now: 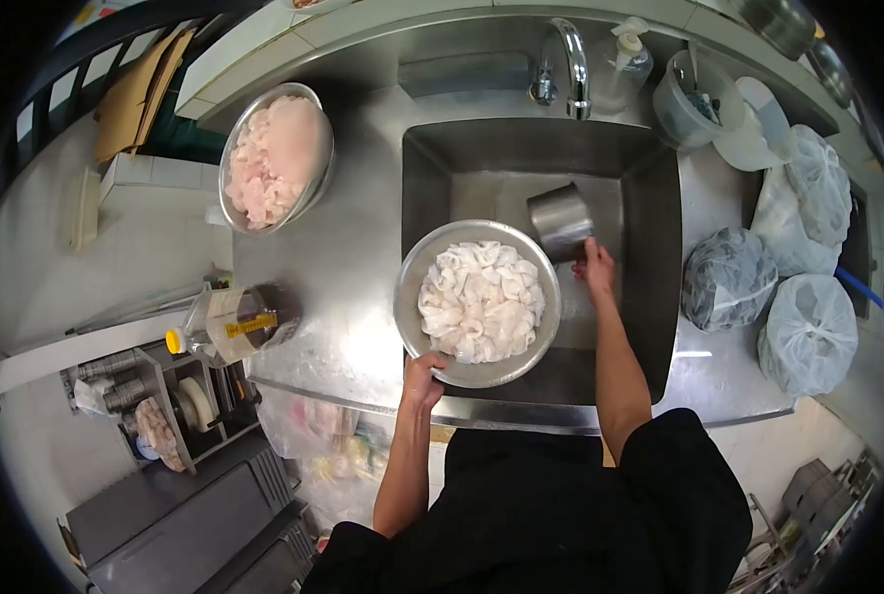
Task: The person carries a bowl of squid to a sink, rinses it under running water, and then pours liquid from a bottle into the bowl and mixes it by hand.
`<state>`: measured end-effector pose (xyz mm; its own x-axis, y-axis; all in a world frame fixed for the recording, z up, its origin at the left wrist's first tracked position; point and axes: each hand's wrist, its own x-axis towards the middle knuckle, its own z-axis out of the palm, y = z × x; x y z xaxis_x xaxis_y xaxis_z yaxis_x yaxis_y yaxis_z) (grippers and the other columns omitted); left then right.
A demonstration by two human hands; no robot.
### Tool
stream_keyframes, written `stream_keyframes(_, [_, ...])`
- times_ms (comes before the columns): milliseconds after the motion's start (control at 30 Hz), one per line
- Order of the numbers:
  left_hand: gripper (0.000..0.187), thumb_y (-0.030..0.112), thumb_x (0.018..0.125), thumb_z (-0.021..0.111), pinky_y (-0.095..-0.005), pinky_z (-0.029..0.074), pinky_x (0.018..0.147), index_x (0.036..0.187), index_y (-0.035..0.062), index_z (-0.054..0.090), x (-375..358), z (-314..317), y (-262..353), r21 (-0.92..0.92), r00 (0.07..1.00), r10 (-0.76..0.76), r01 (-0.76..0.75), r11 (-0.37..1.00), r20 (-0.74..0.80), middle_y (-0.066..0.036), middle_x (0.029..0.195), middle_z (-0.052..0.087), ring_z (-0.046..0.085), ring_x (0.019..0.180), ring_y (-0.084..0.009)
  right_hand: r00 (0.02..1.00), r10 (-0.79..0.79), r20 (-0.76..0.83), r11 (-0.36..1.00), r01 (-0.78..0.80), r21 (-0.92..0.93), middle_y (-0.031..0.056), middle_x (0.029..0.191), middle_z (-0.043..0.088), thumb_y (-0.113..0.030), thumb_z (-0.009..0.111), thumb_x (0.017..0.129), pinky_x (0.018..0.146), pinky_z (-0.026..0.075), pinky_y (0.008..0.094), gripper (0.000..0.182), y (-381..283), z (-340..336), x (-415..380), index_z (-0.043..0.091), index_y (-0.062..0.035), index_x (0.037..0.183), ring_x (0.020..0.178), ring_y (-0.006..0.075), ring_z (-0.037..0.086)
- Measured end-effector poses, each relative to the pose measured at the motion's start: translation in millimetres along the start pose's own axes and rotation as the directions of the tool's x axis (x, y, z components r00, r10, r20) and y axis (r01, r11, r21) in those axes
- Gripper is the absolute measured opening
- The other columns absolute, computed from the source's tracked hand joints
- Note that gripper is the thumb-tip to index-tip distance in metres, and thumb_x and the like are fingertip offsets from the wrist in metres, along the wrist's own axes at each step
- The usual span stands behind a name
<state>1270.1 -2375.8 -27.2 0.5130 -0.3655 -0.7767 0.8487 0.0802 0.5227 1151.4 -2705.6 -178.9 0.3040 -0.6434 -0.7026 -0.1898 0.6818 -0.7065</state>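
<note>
My left hand [422,381] is closed on the near-left rim of a round metal bowl [551,297]. Crumpled, pale white pieces of what looks like raw food [482,302] fill it. The bowl sits over the front left part of a deep steel sink [650,327]; what supports it underneath is hidden. In my right hand [595,269] is a metal cup [563,220], tilted on its side above the sink, to the right of the bowl. The cup's inside does not show.
At the counter's left stands a metal bowl [325,173] of pale pink raw meat [259,168]. Nearer is a clear jug with a yellow cap [222,325]. Behind the sink are a faucet [578,74] and pump bottle [625,74]. Plastic tubs [694,104] and several tied plastic bags [808,332] line the right.
</note>
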Motion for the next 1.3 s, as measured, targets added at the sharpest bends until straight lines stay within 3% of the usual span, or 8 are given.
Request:
stream_keyframes(67, [0.064,-0.009,0.062,0.047,-0.0428,0.049,0.086,0.125,-0.0048,0.041,4,-1,-1,0.000,1.000,0.008,-0.008,1.000,-0.009,-0.017,0.111,0.054,0.057,0.100,-0.0300,0.900,-0.434,0.040,0.677,0.355,-0.644,0.0169,0.085,0.065,-0.042,0.063,0.083,0.066,0.051,0.0388,0.041,3,7,1,0.063,-0.0040,0.098,0.071,0.0353,0.063])
stream_keyframes(233, [0.055,-0.009,0.062,0.048,-0.0425,0.049,0.085,0.117,-0.0068,0.046,16,20,4,0.074,1.000,0.006,-0.004,0.997,-0.030,-0.016,0.102,0.056,0.059,0.092,-0.0298,0.848,-0.504,0.166,0.446,0.420,-0.791,0.0199,0.106,0.062,-0.037,0.069,0.077,0.076,0.050,0.0388,0.043,37,-3,14,0.064,-0.0049,0.105,0.087,0.0355,0.061])
stream_keyframes(400, [0.059,-0.008,0.061,0.049,-0.0437,0.048,0.088,0.120,-0.0085,0.044,37,24,12,0.090,0.999,-0.032,0.029,0.996,0.032,-0.020,0.110,0.054,0.057,0.098,-0.0317,0.892,0.340,0.298,0.913,-0.237,-0.333,0.0113,0.111,0.059,-0.040,0.067,0.078,0.065,0.052,0.0422,0.058,-49,-25,-60,0.051,-0.0124,0.126,0.093,0.0260,0.061])
stream_keyframes(700, [0.059,-0.007,0.064,0.050,-0.0380,0.049,0.087,0.123,-0.0040,0.045,65,60,23,0.281,0.972,-0.147,0.091,0.955,0.184,-0.016,0.113,0.056,0.058,0.100,-0.0286,0.920,0.059,0.387,0.794,0.192,-0.577,0.0125,0.098,0.061,-0.018,0.060,0.066,0.076,0.048,0.0340,0.062,-31,-18,-83,0.046,0.0039,0.122,0.088,0.0207,0.059])
stream_keyframes(1000, [0.051,-0.004,0.069,0.053,-0.0426,0.050,0.087,0.119,-0.0083,0.048,82,61,18,0.397,0.965,-0.122,0.021,0.918,0.232,-0.018,0.112,0.059,0.059,0.103,-0.0302,0.985,0.071,0.158,0.974,-0.035,-0.223,0.0177,0.103,0.058,-0.008,0.059,0.066,0.073,0.050,0.0330,0.053,-53,-26,-104,0.047,0.0070,0.116,0.092,0.0247,0.059])
stream_keyframes(1067, [0.051,-0.004,0.069,0.053,-0.0439,0.050,0.087,0.120,-0.0070,0.048,83,70,16,0.366,0.964,-0.122,0.027,0.930,0.238,-0.018,0.112,0.059,0.059,0.104,-0.0299,0.975,0.017,0.223,0.769,0.130,-0.626,0.0182,0.104,0.058,-0.007,0.059,0.066,0.068,0.052,0.0332,0.048,-59,-21,-110,0.050,0.0080,0.111,0.086,0.0243,0.061])
stream_keyframes(1100, [0.052,-0.004,0.070,0.053,-0.0435,0.050,0.087,0.121,-0.0060,0.048,67,92,8,0.370,0.972,-0.113,0.030,0.929,0.204,-0.017,0.111,0.059,0.059,0.104,-0.0300,0.970,-0.005,0.243,0.967,0.066,-0.245,0.0171,0.097,0.060,-0.006,0.059,0.066,0.062,0.053,0.0343,0.043,-50,-33,-91,0.053,0.0089,0.106,0.075,0.0234,0.062])
stream_keyframes(1300, [0.047,-0.005,0.071,0.050,-0.0432,0.052,0.085,0.118,-0.0078,0.048,75,74,1,0.450,0.977,-0.112,0.019,0.893,0.181,-0.019,0.110,0.059,0.061,0.100,-0.0317,0.951,-0.039,0.306,0.990,0.079,-0.118,0.0128,0.079,0.065,-0.004,0.055,0.067,0.051,0.051,0.0330,0.032,-45,-28,-92,0.061,0.0080,0.097,0.066,0.0207,0.064])
